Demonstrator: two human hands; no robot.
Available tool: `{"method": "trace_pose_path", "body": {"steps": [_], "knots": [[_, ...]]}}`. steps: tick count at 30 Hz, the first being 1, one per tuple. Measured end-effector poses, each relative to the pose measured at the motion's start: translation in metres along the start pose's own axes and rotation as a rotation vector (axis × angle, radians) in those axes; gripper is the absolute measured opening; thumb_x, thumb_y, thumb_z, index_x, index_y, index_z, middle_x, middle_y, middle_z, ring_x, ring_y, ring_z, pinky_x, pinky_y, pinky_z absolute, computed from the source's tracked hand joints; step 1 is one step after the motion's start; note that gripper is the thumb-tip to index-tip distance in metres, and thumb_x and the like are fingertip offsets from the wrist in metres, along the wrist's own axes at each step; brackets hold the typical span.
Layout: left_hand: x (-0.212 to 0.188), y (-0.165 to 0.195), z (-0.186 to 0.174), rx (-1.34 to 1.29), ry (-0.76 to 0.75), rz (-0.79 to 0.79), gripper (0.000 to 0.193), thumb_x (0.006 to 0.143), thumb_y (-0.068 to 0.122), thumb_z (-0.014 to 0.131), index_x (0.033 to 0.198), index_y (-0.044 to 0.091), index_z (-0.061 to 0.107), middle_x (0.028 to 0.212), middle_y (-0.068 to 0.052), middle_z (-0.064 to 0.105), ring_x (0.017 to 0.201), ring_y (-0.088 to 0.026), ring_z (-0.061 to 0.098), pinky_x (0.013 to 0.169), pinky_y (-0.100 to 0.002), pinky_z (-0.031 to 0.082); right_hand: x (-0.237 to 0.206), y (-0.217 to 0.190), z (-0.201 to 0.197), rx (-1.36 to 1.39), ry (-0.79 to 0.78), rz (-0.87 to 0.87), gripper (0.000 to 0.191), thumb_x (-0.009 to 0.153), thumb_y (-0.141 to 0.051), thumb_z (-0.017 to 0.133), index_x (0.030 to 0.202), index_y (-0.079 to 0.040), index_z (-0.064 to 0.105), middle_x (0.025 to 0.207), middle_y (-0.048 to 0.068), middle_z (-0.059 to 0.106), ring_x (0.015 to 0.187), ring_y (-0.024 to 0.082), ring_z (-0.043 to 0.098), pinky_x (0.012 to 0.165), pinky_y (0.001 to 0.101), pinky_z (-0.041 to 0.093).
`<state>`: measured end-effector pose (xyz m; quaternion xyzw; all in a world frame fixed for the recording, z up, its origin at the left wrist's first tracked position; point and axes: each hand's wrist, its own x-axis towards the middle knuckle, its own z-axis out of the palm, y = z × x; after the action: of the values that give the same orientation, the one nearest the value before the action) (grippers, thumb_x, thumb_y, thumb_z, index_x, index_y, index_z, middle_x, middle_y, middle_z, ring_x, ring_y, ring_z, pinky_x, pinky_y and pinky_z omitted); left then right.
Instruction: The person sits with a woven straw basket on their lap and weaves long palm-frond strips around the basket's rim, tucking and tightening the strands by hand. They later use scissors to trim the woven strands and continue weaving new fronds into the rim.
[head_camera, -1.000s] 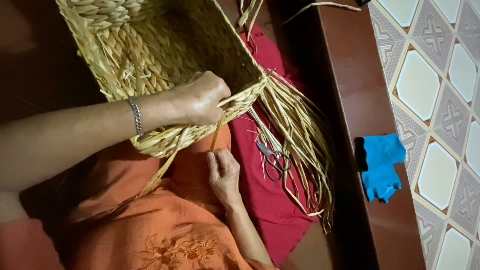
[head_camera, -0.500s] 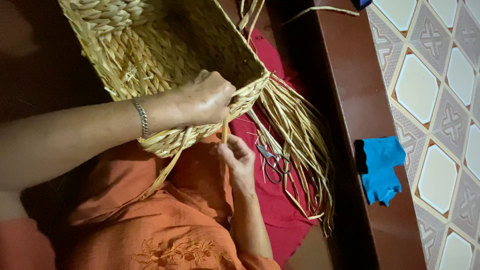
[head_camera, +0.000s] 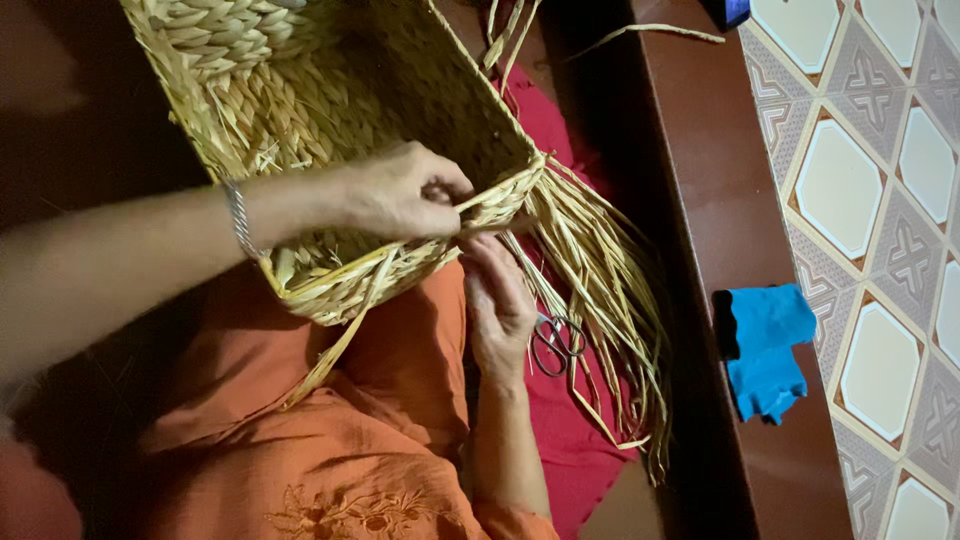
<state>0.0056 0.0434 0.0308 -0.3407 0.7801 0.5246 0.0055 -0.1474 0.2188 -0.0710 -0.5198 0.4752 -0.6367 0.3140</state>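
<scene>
Head view, brown bench (head_camera: 700, 200), patterned tile floor (head_camera: 870, 200), blue cloth (head_camera: 765, 345), red mat (head_camera: 560, 440)

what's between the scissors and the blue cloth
In the head view, loose straw strands and a dark wooden ledge lie between the scissors and blue cloth.

Basket (head_camera: 330, 110): pale straw-yellow, plaited in a braided, herringbone-like weave.
Loose strands (head_camera: 610, 290): same straw-yellow, plain, streaked lengthwise.
Garment (head_camera: 330, 450): orange, with tone-on-tone floral embroidery near the lower edge.
Cloth underneath (head_camera: 570, 440): deep red, plain.
Scissors (head_camera: 556, 342): dull grey metal.
Bracelet (head_camera: 236, 218): silver-toned, fine-linked.
Ledge (head_camera: 720, 200): glossy reddish-brown, unpatterned.
Folded cloth (head_camera: 765, 350): bright blue, plain.
Floor tiles (head_camera: 880, 180): cream hexagons framed in brown, set among grey-beige diamonds with cross motifs.
</scene>
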Motion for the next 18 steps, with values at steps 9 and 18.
{"method": "trace_pose_path", "body": {"steps": [9, 18], "knots": [[0.023, -0.028, -0.020, -0.119, -0.167, 0.149, 0.058, 0.075, 0.031, 0.077, 0.129, 0.011, 0.068, 0.100, -0.008, 0.079, 0.089, -0.017, 0.070, 0.081, -0.034, 0.058, 0.033, -0.029, 0.028, -0.778, -0.046, -0.387, 0.043, 0.088, 0.012, 0.061, 0.128, -0.003, 0.067, 0.127, 0.012, 0.067, 0.110, 0.029, 0.058, 0.099, 0.0398, 0.049], [0.020, -0.026, -0.009, 0.124, 0.112, 0.225, 0.027, 0.086, 0.032, 0.074, 0.095, 0.007, 0.079, 0.080, -0.008, 0.077, 0.070, -0.014, 0.068, 0.067, -0.034, 0.055, 0.039, -0.018, 0.030, -0.912, -0.055, -0.481, 0.042, 0.080, 0.008, 0.065, 0.119, -0.006, 0.068, 0.125, 0.011, 0.062, 0.106, 0.031, 0.056, 0.096, 0.0432, 0.046]]}}
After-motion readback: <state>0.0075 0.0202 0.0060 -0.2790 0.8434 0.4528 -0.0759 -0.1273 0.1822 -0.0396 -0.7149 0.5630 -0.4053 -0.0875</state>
